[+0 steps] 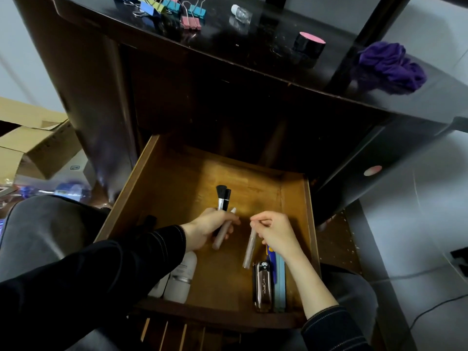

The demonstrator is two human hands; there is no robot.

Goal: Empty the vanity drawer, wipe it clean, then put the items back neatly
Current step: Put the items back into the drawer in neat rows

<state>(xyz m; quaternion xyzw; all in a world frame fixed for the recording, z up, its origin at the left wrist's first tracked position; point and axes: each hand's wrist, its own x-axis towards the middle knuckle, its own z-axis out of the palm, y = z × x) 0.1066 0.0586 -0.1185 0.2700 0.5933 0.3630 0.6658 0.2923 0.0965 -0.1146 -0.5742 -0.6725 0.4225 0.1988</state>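
Note:
The wooden vanity drawer (174, 178) stands pulled out below the dark vanity. Over its middle, my left hand (205, 228) grips a bundle of makeup brushes (222, 198), black bristles pointing away from me. My right hand (274, 230) pinches the top end of a slim clear tube (249, 249) that hangs down over the drawer floor. Two white bottles (181, 277) lie in the front left corner. A brown case with a cartoon face (263, 285) and a light blue case (279, 282) lie along the right wall.
The dark vanity top (253, 54) carries coloured binder clips (167, 8), a small clear bottle (241, 12), a black jar with a pink lid (310, 45) and a purple cloth (391, 67). Cardboard boxes (33, 145) sit at the left.

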